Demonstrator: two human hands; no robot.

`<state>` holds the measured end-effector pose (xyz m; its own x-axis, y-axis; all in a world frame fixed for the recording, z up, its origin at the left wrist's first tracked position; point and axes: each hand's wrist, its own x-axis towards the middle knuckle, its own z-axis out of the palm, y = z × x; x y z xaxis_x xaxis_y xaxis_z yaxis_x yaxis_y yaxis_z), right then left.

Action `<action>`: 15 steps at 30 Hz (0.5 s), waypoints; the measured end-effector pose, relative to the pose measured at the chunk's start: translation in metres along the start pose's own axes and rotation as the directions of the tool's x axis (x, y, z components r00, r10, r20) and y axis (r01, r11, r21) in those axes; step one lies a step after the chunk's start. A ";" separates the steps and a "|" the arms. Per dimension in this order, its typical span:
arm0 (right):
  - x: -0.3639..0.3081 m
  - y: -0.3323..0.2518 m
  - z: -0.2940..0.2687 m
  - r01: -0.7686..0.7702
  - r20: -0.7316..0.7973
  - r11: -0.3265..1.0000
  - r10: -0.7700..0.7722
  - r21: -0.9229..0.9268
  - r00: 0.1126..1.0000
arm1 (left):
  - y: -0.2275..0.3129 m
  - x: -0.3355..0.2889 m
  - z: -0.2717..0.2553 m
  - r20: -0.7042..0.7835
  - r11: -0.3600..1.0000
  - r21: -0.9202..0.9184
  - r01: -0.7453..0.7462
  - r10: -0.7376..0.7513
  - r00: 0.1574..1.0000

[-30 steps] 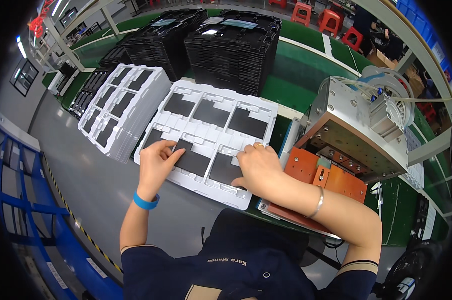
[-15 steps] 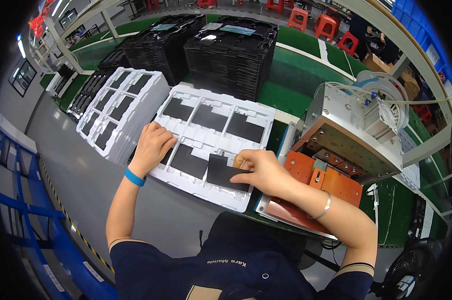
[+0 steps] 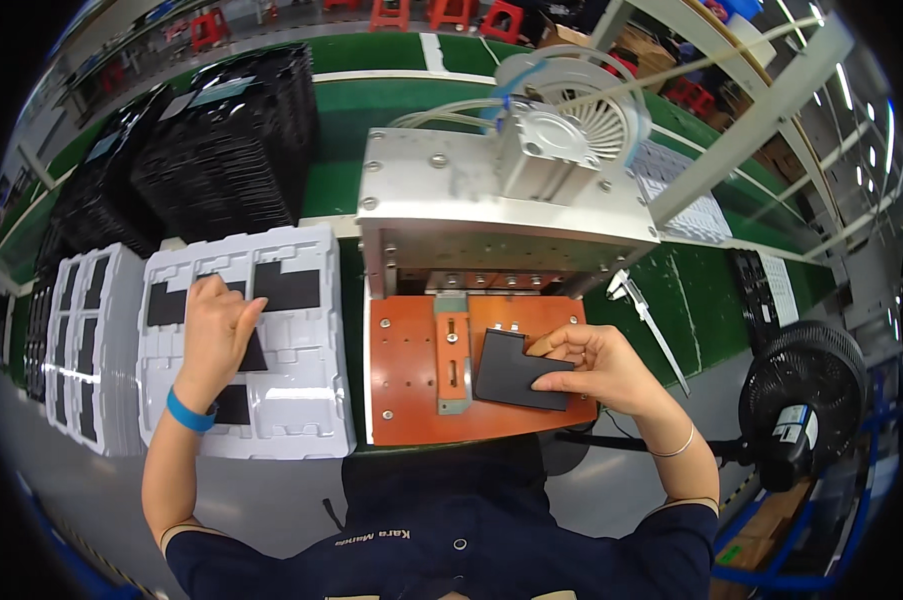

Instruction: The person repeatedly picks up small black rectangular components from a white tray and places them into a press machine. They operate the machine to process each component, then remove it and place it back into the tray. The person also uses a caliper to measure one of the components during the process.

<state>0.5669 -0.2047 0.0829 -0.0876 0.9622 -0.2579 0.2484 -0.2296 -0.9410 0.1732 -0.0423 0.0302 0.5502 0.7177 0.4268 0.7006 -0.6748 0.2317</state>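
Observation:
My right hand (image 3: 601, 372) pinches a flat black L-shaped battery cell (image 3: 516, 375) by its right side, thumb on top. Two small metal tabs show at the cell's far edge. It is over the orange plate (image 3: 406, 390) of a metal press, right of a raised orange strip with slots. My left hand (image 3: 218, 330), fingers curled, is above a white moulded tray (image 3: 301, 425). A black cell (image 3: 254, 352) pokes out from under it and appears to be in its grip, though the fingers hide most of it. More black cells (image 3: 289, 287) lie in the tray's pockets.
The silver press body (image 3: 451, 190), with a cylinder and air hoses, stands behind the plate. Stacked white trays (image 3: 96, 350) are at the left, tall stacks of black trays (image 3: 231, 150) behind. At the right are a caliper (image 3: 646, 320) and a black fan (image 3: 806, 400).
My view has swung right. My right hand has carried its cell from the tray to over the orange plate. My left hand has moved from the tray's left edge to above its middle.

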 end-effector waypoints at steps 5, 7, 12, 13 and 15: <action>-0.003 0.004 0.011 0.204 -0.145 0.884 -0.288 -0.421 0.947 | 0.016 0.014 0.020 -0.085 0.984 0.171 -0.039 0.054 0.995; -0.003 0.004 0.020 0.224 -0.161 0.757 -0.398 -0.613 0.903 | 0.040 0.022 0.010 -0.102 0.978 0.145 -0.150 0.166 0.981; 0.015 0.011 0.021 0.379 -0.059 0.558 -0.613 -0.738 0.788 | 0.128 0.020 -0.003 0.057 0.808 -0.176 -0.563 0.579 0.813; 0.018 0.011 0.023 0.404 -0.056 0.564 -0.628 -0.720 0.776 | 0.138 0.019 0.001 0.126 0.779 -0.264 -0.568 0.612 0.781; 0.023 0.011 0.029 0.442 -0.013 0.506 -0.669 -0.741 0.744 | 0.150 0.023 0.011 0.244 0.734 -0.446 -0.511 0.649 0.720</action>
<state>0.5397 -0.1895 0.0598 -0.2191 0.8708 0.4401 0.8014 0.4179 -0.4278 0.2963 -0.1253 0.0649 0.9620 0.1205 0.2449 0.0305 -0.9391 0.3423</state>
